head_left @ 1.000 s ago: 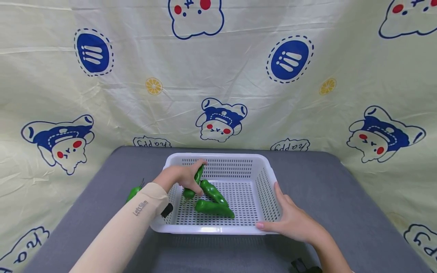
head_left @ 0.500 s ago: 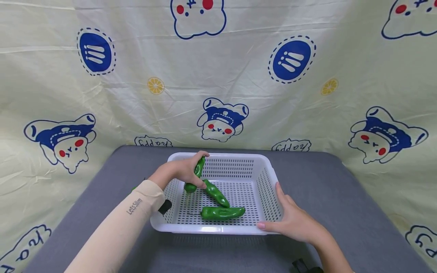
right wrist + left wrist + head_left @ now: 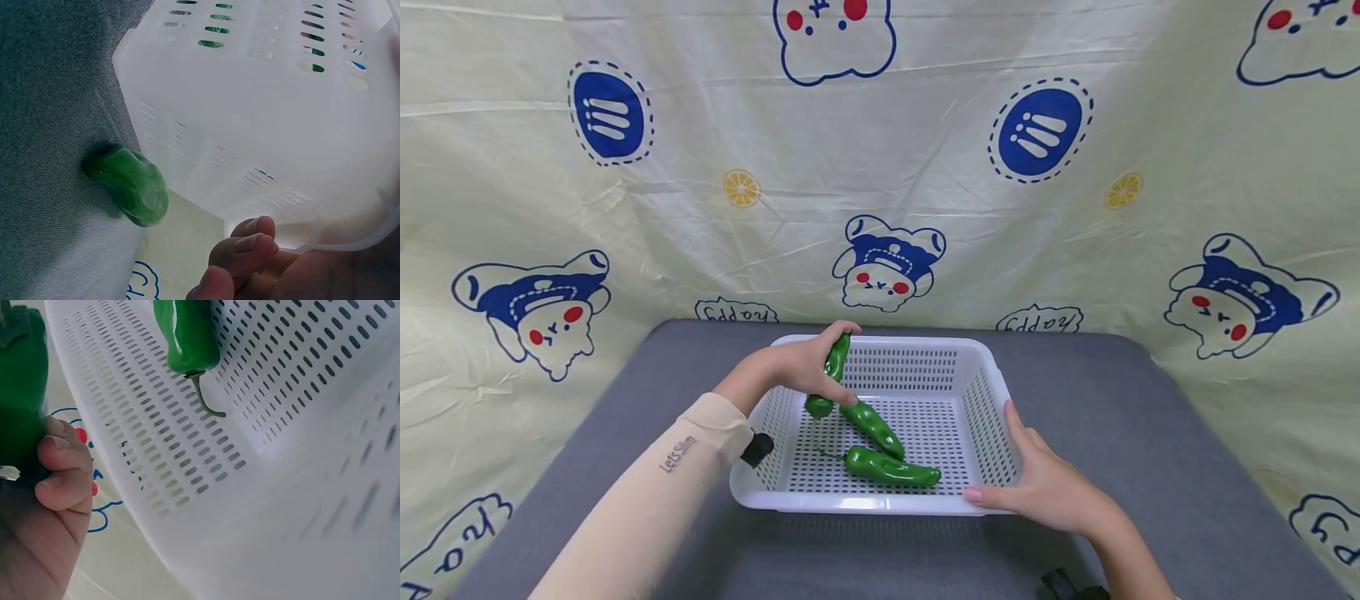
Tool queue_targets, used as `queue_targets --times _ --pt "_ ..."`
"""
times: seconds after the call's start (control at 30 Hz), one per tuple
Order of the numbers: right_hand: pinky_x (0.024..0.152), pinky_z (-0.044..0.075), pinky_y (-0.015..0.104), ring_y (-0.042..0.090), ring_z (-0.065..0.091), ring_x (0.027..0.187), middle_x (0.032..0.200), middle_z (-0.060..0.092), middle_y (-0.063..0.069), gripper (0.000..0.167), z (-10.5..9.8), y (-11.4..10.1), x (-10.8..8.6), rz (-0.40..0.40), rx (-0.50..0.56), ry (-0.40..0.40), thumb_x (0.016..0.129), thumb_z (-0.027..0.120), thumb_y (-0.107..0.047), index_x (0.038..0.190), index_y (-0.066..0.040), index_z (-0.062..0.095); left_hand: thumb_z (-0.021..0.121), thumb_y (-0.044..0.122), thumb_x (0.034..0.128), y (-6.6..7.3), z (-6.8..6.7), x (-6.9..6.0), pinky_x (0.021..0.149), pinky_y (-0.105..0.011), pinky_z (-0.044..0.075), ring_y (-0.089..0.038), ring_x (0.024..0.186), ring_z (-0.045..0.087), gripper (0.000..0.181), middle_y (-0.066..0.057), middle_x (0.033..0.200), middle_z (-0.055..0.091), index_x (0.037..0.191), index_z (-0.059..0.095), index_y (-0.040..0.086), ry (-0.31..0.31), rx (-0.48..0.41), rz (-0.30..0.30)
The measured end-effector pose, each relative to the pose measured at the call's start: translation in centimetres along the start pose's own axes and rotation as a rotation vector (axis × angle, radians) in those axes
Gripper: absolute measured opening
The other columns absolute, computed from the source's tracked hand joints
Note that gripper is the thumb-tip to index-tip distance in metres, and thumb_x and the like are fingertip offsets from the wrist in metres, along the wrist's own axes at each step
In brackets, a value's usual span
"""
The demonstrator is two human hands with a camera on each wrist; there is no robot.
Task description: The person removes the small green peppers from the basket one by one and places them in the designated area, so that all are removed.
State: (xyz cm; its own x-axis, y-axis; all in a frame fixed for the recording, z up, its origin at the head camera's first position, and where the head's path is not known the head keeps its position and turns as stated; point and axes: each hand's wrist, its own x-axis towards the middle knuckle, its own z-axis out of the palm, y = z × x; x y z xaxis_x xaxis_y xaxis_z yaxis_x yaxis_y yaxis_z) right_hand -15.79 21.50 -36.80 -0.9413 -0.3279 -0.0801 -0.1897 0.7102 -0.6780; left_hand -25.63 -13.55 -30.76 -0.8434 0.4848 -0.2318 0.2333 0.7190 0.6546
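My left hand grips a long green pepper, stem end toward me, above the left part of the white basket; the left wrist view shows curled fingers against this pepper. Two more green peppers lie on the basket floor: one slanted in the middle, one nearly crosswise nearer me. My right hand holds the basket's near right corner, thumb on the near rim, fingers along the right side. In the right wrist view its fingers are beside the basket wall.
The basket stands on a grey cloth-covered table. Outside the basket, a green pepper lies on the cloth in the right wrist view. A patterned pale curtain hangs behind the table.
My left hand has moved up and away from me with its pepper. The nearest pepper in the basket has shifted right. A pepper left of the basket is now hidden by my left arm.
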Motion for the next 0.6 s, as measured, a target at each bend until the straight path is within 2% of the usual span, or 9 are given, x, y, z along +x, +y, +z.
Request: queue_targets --times 0.23,0.4,0.5,0.6 --pt "0.095 0.048 0.052 0.036 0.048 0.122 0.149 0.027 0.029 0.134 0.0 0.1 0.0 0.004 0.001 -0.003 0.074 0.083 -0.051 0.158 -0.014 -0.015 0.082 0.036 0.0798 0.2 -1.4 -2.5 0.094 -0.042 0.050 -0.023 0.109 0.056 0.101 -0.011 0.126 0.053 0.153 0.013 0.032 0.014 -0.022 -0.005" --pt "0.095 0.047 0.053 0.037 0.047 0.122 0.149 0.027 0.029 0.134 0.1 0.1 -0.1 0.006 0.003 -0.002 0.074 0.083 -0.051 0.158 -0.013 -0.014 0.081 0.034 0.0813 -0.4 -2.8 -4.7 0.092 -0.039 0.051 -0.023 0.105 0.059 0.101 -0.014 0.123 0.055 0.154 0.011 0.031 0.029 -0.077 0.005" --pt "0.095 0.047 0.054 0.037 0.047 0.122 0.149 0.026 0.029 0.134 0.1 0.1 -0.1 0.003 -0.003 0.000 0.074 0.083 -0.052 0.158 -0.015 -0.015 0.081 0.037 0.0814 -1.0 -4.0 -6.4 0.089 -0.039 0.052 -0.023 0.102 0.061 0.102 -0.017 0.124 0.055 0.154 0.010 0.031 0.055 -0.091 -0.011" --pt "0.096 0.046 0.055 0.037 0.047 0.123 0.150 0.026 0.029 0.134 0.0 0.1 -0.1 -0.011 -0.003 0.002 0.074 0.083 -0.052 0.158 -0.014 -0.015 0.081 0.043 0.0799 -1.8 -5.3 -8.3 0.087 -0.039 0.050 -0.024 0.099 0.059 0.104 -0.018 0.123 0.052 0.154 0.010 0.033 0.113 -0.048 -0.055"
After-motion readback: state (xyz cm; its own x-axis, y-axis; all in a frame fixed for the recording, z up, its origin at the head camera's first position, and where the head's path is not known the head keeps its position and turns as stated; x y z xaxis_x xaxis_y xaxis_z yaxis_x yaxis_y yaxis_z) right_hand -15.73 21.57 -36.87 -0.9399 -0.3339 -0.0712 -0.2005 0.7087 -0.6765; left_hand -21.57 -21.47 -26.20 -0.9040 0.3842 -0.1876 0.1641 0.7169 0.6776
